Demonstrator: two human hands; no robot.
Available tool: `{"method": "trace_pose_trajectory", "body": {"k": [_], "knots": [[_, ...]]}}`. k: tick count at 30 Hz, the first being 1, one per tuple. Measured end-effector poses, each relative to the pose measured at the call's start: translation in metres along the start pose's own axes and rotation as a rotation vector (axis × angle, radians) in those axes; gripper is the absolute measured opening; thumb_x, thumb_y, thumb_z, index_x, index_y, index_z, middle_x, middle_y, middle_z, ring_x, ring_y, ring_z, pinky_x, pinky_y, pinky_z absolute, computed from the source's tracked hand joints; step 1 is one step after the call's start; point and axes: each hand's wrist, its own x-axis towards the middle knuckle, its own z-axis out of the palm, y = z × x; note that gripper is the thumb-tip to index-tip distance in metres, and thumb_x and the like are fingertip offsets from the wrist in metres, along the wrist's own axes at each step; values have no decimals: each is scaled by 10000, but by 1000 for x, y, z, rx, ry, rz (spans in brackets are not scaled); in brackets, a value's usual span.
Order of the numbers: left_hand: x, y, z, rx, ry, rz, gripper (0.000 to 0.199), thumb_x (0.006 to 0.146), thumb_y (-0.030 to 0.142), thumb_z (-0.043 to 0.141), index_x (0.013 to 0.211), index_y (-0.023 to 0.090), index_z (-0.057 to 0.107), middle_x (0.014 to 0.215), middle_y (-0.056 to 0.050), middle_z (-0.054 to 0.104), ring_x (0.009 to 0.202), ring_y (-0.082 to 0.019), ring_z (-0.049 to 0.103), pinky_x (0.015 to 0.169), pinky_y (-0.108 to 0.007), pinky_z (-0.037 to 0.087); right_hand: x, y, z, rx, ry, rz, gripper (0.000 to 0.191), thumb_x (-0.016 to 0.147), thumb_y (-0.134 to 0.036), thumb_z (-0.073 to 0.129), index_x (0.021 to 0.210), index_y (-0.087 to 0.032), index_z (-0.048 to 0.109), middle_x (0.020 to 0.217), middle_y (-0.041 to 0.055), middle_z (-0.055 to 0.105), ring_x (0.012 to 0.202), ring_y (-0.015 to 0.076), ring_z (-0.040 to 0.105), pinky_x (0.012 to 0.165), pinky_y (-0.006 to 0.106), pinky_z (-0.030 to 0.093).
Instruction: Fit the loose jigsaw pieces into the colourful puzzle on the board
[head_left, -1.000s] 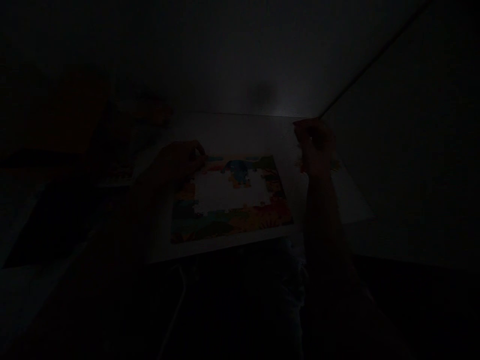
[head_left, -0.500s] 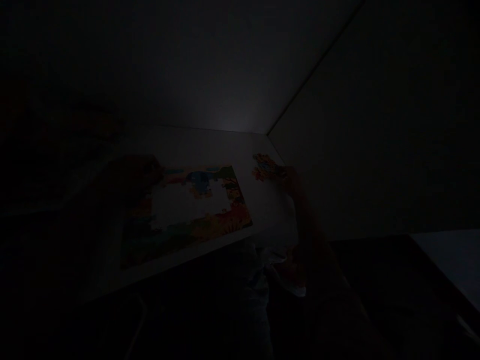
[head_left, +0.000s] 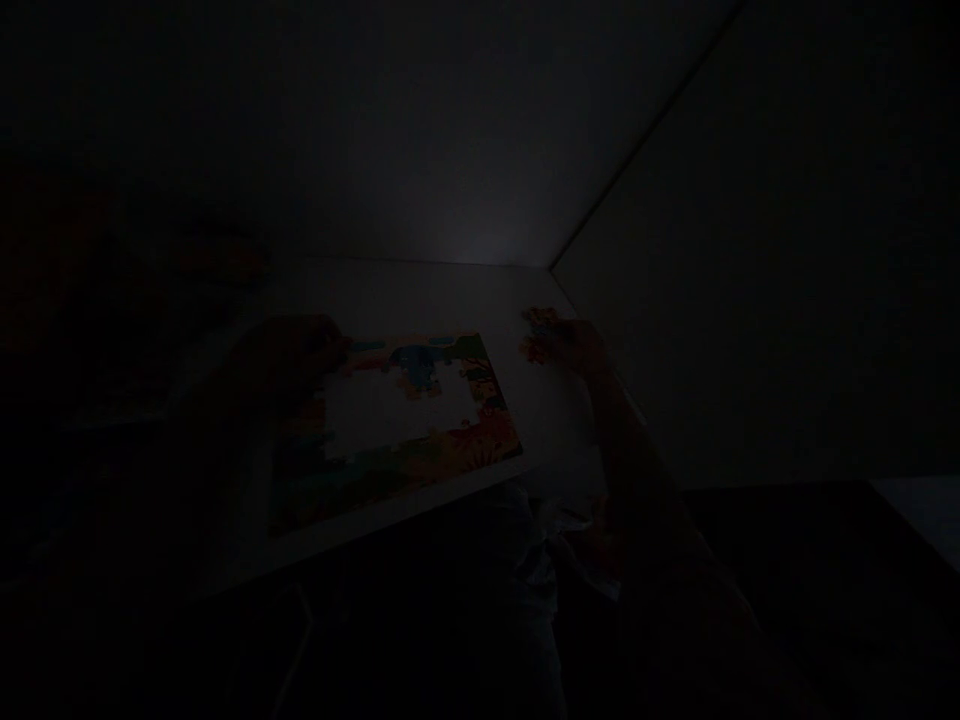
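The scene is very dark. A partly assembled jigsaw puzzle [head_left: 405, 470] lies on a white surface, its coloured border joined around a bare white middle. A blue cluster of joined pieces [head_left: 416, 368] reaches down from its top edge. My left hand [head_left: 319, 345] rests at the puzzle's upper left corner; its fingers look bent, but darkness hides whether they hold anything. To the right of the puzzle, a heap of loose puzzle pieces [head_left: 538, 322] lies on the surface. My right hand [head_left: 581, 348] is at this heap, fingers stretched over the pieces, with no held piece discernible.
A pale wall [head_left: 450, 190] rises behind the white surface [head_left: 420, 290], meeting another wall [head_left: 750, 280] at a corner on the right. Reddish, indistinct things [head_left: 225, 255] stand at the far left. Crumpled pale cloth [head_left: 559, 520] shows below the near edge.
The view has shifted slightly, so everything appears a little further right. My right hand has moved further over the heap of puzzle pieces. My left hand stays at the puzzle's corner.
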Motion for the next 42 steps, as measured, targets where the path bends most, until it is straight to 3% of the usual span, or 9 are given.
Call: {"method": "trace_pose_trajectory", "body": {"k": [3, 7, 12, 16, 21, 25, 31, 36, 42], "knots": [[2, -3, 1, 2, 7, 19, 382, 1173, 607, 617, 1065, 272, 764, 1039, -63, 854, 933, -287, 724, 832, -379, 449, 8, 4, 9, -45, 81, 84, 454, 882, -559, 1057, 1035, -294, 721, 1285, 167, 910, 1246, 403, 866, 1019, 489, 690], [5, -6, 1, 6, 8, 13, 436, 1107, 682, 622, 1063, 288, 804, 1037, -110, 880, 932, -322, 779, 791, -383, 469, 13, 14, 18, 65, 61, 86, 531, 821, -535, 1077, 1126, -298, 713, 1294, 152, 912, 1194, 379, 866, 987, 492, 705], [5, -6, 2, -3, 19, 20, 496, 1071, 737, 614, 1060, 296, 840, 953, -106, 882, 903, -326, 794, 747, -364, 484, 2, 17, 16, 46, 247, -254, 659, 828, -717, 1059, 1258, -316, 762, 1363, 225, 884, 1262, 486, 803, 1098, 715, 642], [1, -1, 1, -10, 23, 13, 480, 1081, 709, 609, 1040, 298, 854, 912, -99, 856, 883, -326, 788, 784, -373, 518, -14, -21, 7, 35, 262, -601, 636, 1024, -739, 922, 1503, -355, 757, 1485, 195, 850, 1395, 506, 751, 1225, 809, 570], [-4, 5, -1, 7, 34, 12, 467, 1107, 685, 607, 1058, 281, 836, 988, -107, 866, 919, -320, 787, 824, -376, 520, -23, -92, 15, 163, 203, -844, 666, 1036, -629, 957, 1620, -410, 722, 1588, 157, 809, 1537, 523, 675, 1333, 842, 517], [-6, 3, 2, 10, 49, 32, 466, 1146, 667, 591, 1074, 271, 828, 1033, -109, 874, 932, -308, 786, 830, -377, 526, -24, -114, 43, 293, 90, -863, 717, 995, -594, 986, 1627, -371, 733, 1611, 185, 796, 1505, 497, 695, 1264, 780, 609], [-5, 1, 5, 25, 62, 17, 459, 1174, 668, 624, 1069, 274, 834, 1004, -91, 881, 940, -289, 780, 833, -358, 526, -24, -103, 80, 425, -40, -877, 761, 978, -792, 975, 1589, -373, 802, 1525, 160, 825, 1327, 452, 785, 1074, 709, 723], [-3, 2, 4, 48, 59, 8, 468, 1187, 665, 620, 1075, 268, 841, 950, -88, 863, 914, -294, 778, 805, -365, 519, -21, -100, 94, 402, -204, -841, 824, 948, -945, 966, 1530, -373, 857, 1529, 172, 786, 1400, 480, 760, 1206, 731, 693], [-3, 4, 3, 52, 46, -8, 448, 1195, 633, 605, 1066, 270, 832, 939, -80, 844, 887, -285, 760, 811, -369, 495, -20, -97, 92, 351, -305, -781, 728, 1027, -887, 918, 1525, -357, 880, 1476, 150, 783, 1290, 433, 783, 1130, 651, 707]]}}
